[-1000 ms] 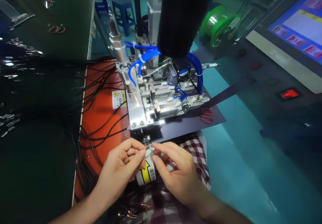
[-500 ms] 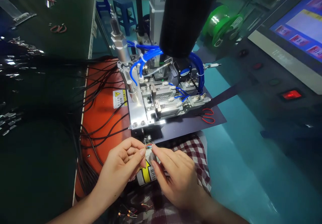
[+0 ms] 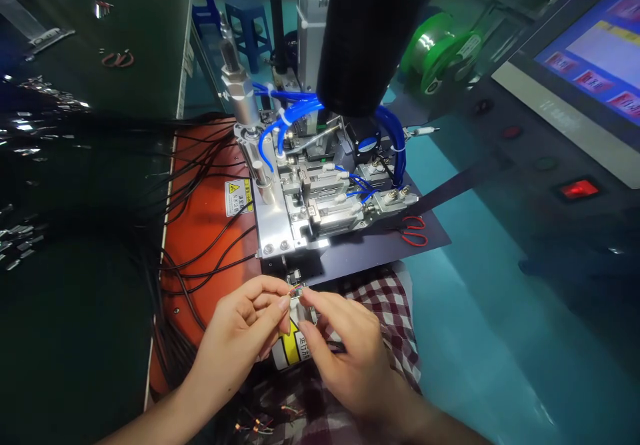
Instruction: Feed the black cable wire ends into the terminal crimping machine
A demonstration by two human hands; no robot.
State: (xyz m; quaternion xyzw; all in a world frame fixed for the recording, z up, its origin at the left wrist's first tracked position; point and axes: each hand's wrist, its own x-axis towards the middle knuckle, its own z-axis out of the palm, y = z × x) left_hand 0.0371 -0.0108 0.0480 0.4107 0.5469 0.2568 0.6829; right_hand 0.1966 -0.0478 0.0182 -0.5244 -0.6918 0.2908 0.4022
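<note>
Thin coloured wires (image 3: 296, 289) stick out from the fingertips of my left hand (image 3: 250, 318), which pinches them between thumb and forefinger. My right hand (image 3: 350, 338) is just to the right, its forefinger tip at the wire ends and its thumb lower and apart from it. Its other fingers are partly hidden. Both hands are in front of a metal machine fixture (image 3: 295, 218), over a white part with a yellow arrow label (image 3: 290, 345). What lies behind my left fingers is hidden.
Black cables (image 3: 200, 218) run across the orange surface (image 3: 187, 231) at left. Red-handled scissors (image 3: 414, 231) lie on the dark plate. Several wire ends (image 3: 257, 425) show low by the checked cloth (image 3: 385, 298). A green spool (image 3: 435, 51) and control screen (image 3: 595, 58) stand at right.
My right thumb and fingers have shifted slightly left, and the wires between the fingertips look less spread. My left hand has barely moved.
</note>
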